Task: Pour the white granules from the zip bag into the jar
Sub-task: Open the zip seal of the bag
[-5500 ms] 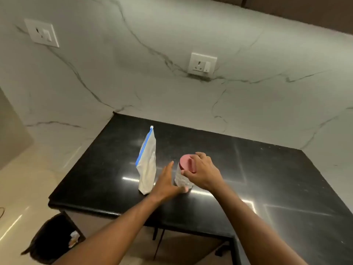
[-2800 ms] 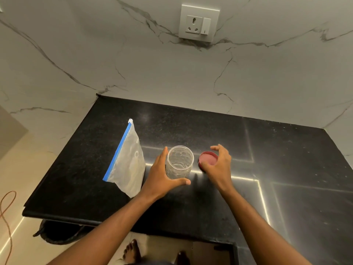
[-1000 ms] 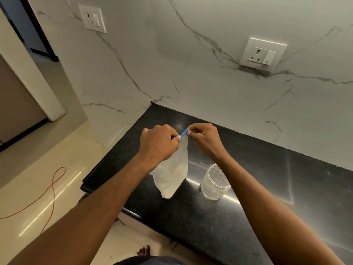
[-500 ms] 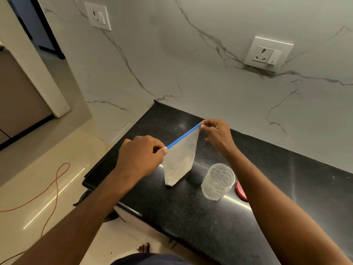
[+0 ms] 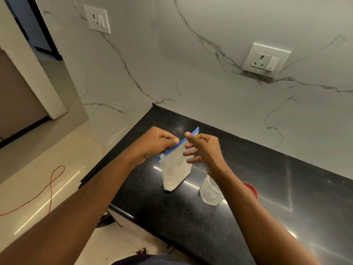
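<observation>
Left hand (image 5: 156,144) nearer right hand (image 5: 203,151) — bag-top (image 5: 172,149)

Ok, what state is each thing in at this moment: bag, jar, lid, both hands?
zip bag: upright on the counter, white slider at the near end of the blue strip.
jar: upright, lid off, looks empty.
red lid: lying on the counter beside the jar.
left hand: pinches the blue strip.
right hand: forefinger at the strip, other fingers spread; thumb hidden.
</observation>
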`<state>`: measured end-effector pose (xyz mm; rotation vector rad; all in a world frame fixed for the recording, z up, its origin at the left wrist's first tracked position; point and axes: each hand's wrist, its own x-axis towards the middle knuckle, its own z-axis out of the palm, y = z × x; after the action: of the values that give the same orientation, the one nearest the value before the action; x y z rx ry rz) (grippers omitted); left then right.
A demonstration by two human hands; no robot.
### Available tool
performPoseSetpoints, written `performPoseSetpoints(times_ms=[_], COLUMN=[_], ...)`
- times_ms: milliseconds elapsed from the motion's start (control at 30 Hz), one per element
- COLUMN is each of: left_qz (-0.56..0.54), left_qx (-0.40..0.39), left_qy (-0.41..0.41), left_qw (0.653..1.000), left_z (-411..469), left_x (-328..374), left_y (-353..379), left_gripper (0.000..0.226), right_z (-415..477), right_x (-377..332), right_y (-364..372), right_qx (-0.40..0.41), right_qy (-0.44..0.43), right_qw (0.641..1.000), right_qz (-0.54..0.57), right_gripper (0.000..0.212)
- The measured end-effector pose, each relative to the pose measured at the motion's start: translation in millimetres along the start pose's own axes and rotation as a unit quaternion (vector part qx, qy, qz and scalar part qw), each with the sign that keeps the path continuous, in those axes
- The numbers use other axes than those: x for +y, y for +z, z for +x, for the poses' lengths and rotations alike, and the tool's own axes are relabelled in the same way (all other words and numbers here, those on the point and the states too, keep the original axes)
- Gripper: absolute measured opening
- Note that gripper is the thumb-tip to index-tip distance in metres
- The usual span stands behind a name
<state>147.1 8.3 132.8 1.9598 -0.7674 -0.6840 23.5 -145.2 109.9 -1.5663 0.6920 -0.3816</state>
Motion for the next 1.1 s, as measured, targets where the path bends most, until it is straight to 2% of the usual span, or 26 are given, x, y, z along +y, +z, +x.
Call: performPoseSetpoints(times_ms=[167, 333, 633, 1100], left_qz=[-0.03, -0.082, -0.162, -0.201], left_qx=[-0.03, -0.057, -0.071, -0.076], left_qy=[-0.013, -0.019, -0.039, -0.067], left_qw=[0.999, 0.995, 0.983, 0.974], left_z=[14, 14, 12, 13], left_x=[3, -7, -20, -22], left_y=[8, 10, 14, 17], left_gripper=[0.008, 0.01, 0.01, 0.015], right_z=[-1, -2, -4, -6], right_x=[3, 9, 14, 16], right_y=[8, 6, 6, 6], right_qx=[0.01, 0.019, 0.016, 0.025], right_qy=[0.033, 0.065, 0.102, 0.133], right_qw=[0.999, 0.996, 0.988, 0.979], right_qz=[0.04, 0.064, 0.118, 0.153], right_gripper=[0.02, 0.015, 0.014, 0.016])
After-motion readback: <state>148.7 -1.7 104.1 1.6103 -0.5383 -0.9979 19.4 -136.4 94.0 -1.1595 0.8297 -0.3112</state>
